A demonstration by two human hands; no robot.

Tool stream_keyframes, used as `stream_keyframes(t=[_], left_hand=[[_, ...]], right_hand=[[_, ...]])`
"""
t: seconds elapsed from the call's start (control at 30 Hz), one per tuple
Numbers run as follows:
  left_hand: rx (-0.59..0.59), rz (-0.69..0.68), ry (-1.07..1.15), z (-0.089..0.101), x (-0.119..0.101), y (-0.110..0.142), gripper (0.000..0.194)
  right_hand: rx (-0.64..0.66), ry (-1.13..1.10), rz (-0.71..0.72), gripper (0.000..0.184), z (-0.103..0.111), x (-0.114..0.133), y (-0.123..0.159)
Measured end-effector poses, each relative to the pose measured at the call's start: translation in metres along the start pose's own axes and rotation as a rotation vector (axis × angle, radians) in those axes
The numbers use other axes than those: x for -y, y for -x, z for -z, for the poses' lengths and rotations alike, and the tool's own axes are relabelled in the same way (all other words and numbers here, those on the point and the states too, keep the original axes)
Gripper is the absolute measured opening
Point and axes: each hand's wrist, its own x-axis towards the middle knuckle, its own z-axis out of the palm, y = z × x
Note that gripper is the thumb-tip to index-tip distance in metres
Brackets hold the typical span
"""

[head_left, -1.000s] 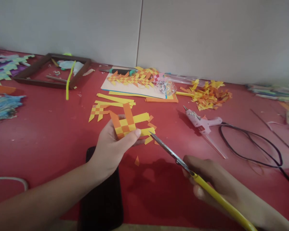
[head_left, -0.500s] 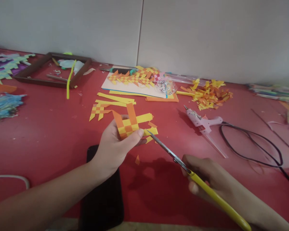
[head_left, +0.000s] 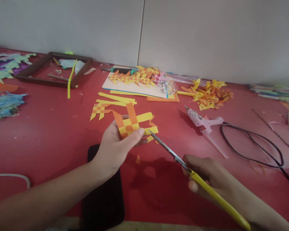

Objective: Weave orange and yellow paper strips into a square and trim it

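My left hand [head_left: 115, 146] is closed on a small woven piece of yellow and orange paper strips [head_left: 132, 122], held a little above the red table [head_left: 50, 134]. Loose strip ends stick out to the right. My right hand [head_left: 207, 179] grips yellow-handled scissors [head_left: 183, 165]. The blades look nearly shut, and their tip touches the lowest yellow strip end beside my left thumb.
A black phone [head_left: 103, 199] lies under my left wrist. A pink glue gun [head_left: 202, 122] with a black cord [head_left: 255, 147] lies to the right. Behind are paper scraps [head_left: 207, 93], woven pieces on a white sheet [head_left: 135, 78], loose yellow strips [head_left: 115, 99] and a brown frame [head_left: 50, 70].
The scissor tip has moved left to the yellow strip end beside my thumb. The woven piece has shifted slightly right and up in view.
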Motion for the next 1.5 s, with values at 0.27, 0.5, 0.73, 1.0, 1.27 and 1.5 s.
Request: stream_keyframes(t=[0.27,0.5,0.73,1.0,1.27,1.5], left_hand=[[0.040,-0.009,-0.045,0.006,-0.001,-0.005,0.023],[0.029,-0.003,-0.095,0.007,-0.004,-0.007,0.021],[-0.013,0.027,-0.058,0.008,-0.004,-0.009,0.019],[-0.061,0.072,0.040,0.010,-0.002,-0.009,0.031],[-0.011,0.056,-0.058,0.011,-0.001,-0.008,0.028],[0.002,0.053,-0.088,0.012,-0.002,-0.008,0.029]], right_hand=[[-0.012,-0.029,0.027,0.050,0.002,-0.004,-0.001],[-0.024,-0.026,0.032,0.050,0.001,-0.004,0.002],[-0.027,-0.053,0.034,0.054,-0.001,-0.013,-0.001],[-0.040,-0.063,0.038,0.050,-0.001,-0.012,-0.002],[-0.094,-0.032,0.031,0.046,-0.001,-0.010,-0.001],[-0.087,-0.013,0.038,0.045,0.000,-0.010,0.001]])
